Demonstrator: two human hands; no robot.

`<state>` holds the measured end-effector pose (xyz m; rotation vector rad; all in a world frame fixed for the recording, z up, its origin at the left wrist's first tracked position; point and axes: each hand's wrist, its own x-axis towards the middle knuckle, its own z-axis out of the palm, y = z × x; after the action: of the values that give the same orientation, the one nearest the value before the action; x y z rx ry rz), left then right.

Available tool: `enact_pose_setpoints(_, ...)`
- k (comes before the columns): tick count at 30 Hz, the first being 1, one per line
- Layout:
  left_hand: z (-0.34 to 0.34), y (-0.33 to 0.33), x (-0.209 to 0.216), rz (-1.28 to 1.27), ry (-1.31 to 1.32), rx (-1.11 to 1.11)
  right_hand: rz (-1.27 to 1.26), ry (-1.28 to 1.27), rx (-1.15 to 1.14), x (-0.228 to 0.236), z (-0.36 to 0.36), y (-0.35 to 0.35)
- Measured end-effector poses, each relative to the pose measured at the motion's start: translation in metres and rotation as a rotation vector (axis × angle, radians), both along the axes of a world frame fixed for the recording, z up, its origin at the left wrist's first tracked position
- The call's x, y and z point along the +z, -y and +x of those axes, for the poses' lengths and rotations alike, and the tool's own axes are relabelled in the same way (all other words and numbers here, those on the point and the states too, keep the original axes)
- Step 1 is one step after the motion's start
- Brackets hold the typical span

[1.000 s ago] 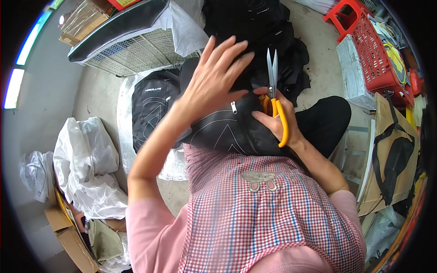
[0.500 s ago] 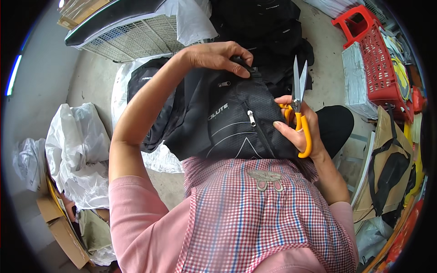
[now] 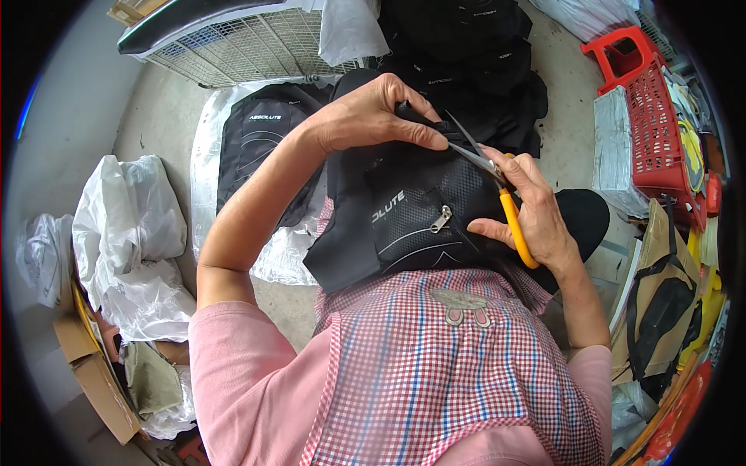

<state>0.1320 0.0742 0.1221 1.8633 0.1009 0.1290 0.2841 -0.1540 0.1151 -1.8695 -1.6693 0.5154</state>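
Black panel (image 3: 396, 190), scissors (image 3: 515, 229), two hands

Panel: one, black, part textured, with a pale curved line and a silver zip pull (image 3: 442, 219); lying across the lap, in front of a checked apron (image 3: 435, 357).
Left hand (image 3: 377, 116): at the panel's far edge, thumb and fingers pinching a dark bit of it.
Right hand (image 3: 540, 213): curled about the scissors' orange handles.
Scissors: steel blades parted, pointing toward the left hand's thumb, one tip close beside it; contact with the panel, cannot tell.
Second panel (image 3: 256, 147): black, flat on a plastic sheet (image 3: 205, 171), left of the lap.
Heap (image 3: 474, 66): black pieces, beyond the lap.
Surroundings: wire crate (image 3: 241, 60), far left; white bag (image 3: 128, 241), left; red basket (image 3: 653, 136), right, holding mixed items; cardboard (image 3: 649, 311), right, with a black strap piece over it.
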Motion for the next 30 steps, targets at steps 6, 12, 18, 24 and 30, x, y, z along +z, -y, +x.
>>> enact_pose_setpoints(6,-0.008,0.009,-0.005,-0.117,0.079,0.061,-0.008,0.049,0.041,0.011,-0.007,-0.005)
enact_pose_setpoints(12,-0.012,0.015,-0.003,-0.12,0.01,0.101,0.008,0.061,0.066,0.004,-0.001,-0.001)
enact_pose_setpoints(18,-0.011,0.022,0.003,-0.098,-0.03,0.105,0.116,0.089,0.102,0.005,-0.003,-0.003)
enact_pose_setpoints(24,-0.006,0.024,-0.002,-0.073,0.004,0.072,0.115,0.006,0.106,0.001,-0.003,0.001)
enact_pose_setpoints(30,-0.005,0.024,-0.006,-0.066,-0.027,0.081,-0.059,-0.138,0.049,-0.007,-0.001,0.01)
